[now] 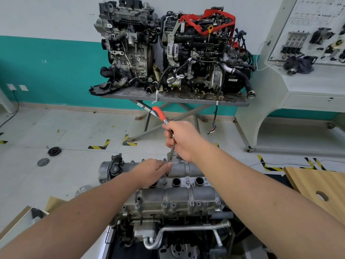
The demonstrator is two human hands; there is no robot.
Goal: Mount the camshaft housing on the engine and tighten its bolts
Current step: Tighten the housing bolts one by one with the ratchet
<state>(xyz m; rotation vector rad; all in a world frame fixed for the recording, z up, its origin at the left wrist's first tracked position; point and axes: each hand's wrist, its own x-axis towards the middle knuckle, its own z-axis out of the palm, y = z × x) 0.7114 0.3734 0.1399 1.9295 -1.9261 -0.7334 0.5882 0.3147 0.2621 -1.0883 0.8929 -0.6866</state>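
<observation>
The camshaft housing [179,191] is sitting on top of the engine [173,230] front and centre, low in the shot, and bolt heads show along its near edge. Right hand [182,140] is wrapped around the metal shank of a ratchet wrench [165,126], fingers curled tight on it, with the red grip sticking up and away past the knuckles. The tool runs down to the far side of the housing. Left hand [151,171] is down at the bottom end of the tool, fingers bunched together and pinching around the socket end right where it meets the housing. I can't see the actual bolt because the hand covers it.

Other stuff around: two more engines [173,47] parked on a grey scissor-leg table [175,99] against the teal and white wall, the right-hand one with a red strap [209,19] draped over it. Loose clips and bits are scattered on that table. To the right there's a pale training board [306,34] with parts mounted on it. A wooden panel [317,187] with a hole in it sits just beside the engine on the right. On the floor to the left are a black pulley [54,151] and a grey disc [43,162], plus yellow-black hazard tape marks. Both forearms cross over the near side of the housing, blocking part of it.
</observation>
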